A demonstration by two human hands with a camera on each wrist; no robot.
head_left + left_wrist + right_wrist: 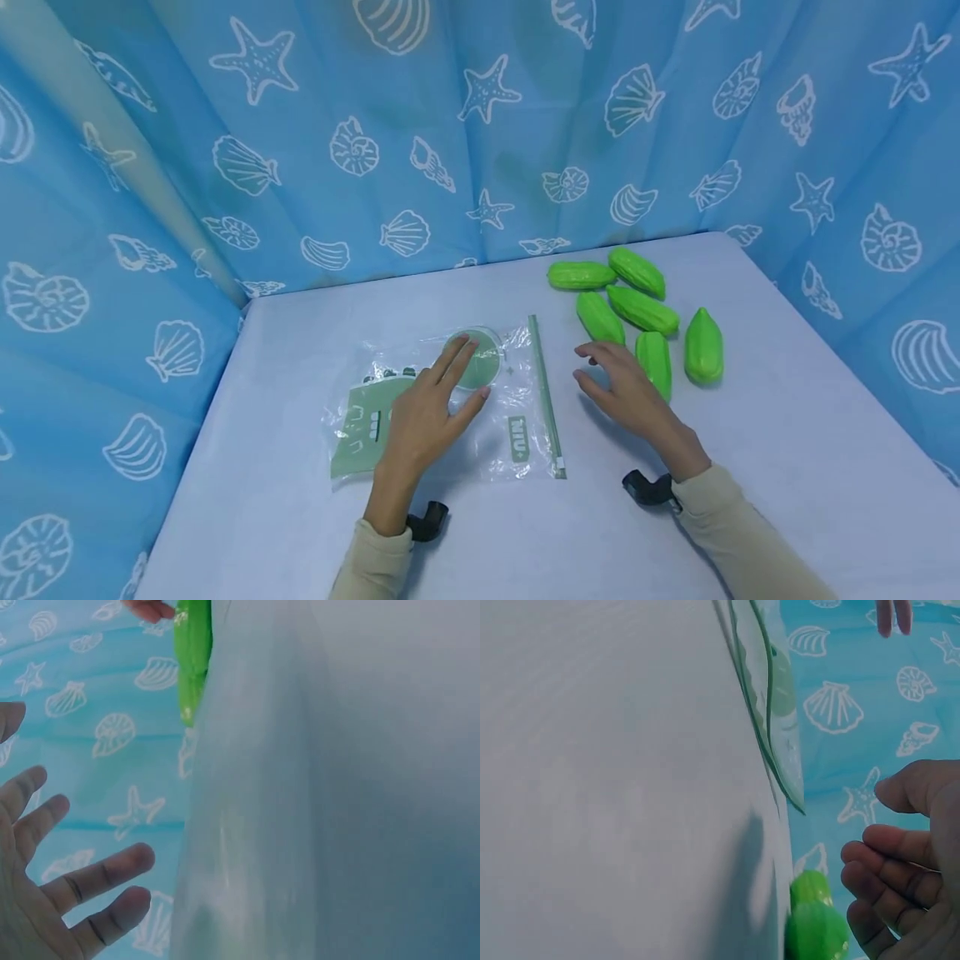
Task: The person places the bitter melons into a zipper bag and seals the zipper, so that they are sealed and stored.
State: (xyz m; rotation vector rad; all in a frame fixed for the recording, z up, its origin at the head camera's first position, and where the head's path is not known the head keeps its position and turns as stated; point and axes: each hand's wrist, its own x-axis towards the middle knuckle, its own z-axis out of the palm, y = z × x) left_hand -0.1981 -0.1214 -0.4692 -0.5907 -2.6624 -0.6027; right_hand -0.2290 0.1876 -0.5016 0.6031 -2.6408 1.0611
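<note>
A clear plastic slider bag [487, 454] with pale green print lies on the table, its green zip edge [545, 392] to the right. In the right wrist view the two green strips of its mouth [769, 697] stand a little apart. My left hand [422, 421] is over the bag, fingers spread and holding nothing. To the right of the zip edge, my right hand [633, 396] hovers with loosely bent fingers and nothing in them. Just beyond it lie several bright green, ridged, elongated vegetable-like pieces [642, 310], one of them [654, 365] partly behind the hand.
A white cloth covers the table [277, 375]. Behind it and at both sides hangs a blue curtain [300, 200] with white shells and starfish. One green piece [703, 347] lies apart at the right of the group. Black wrist mounts [429, 522] sit on both forearms.
</note>
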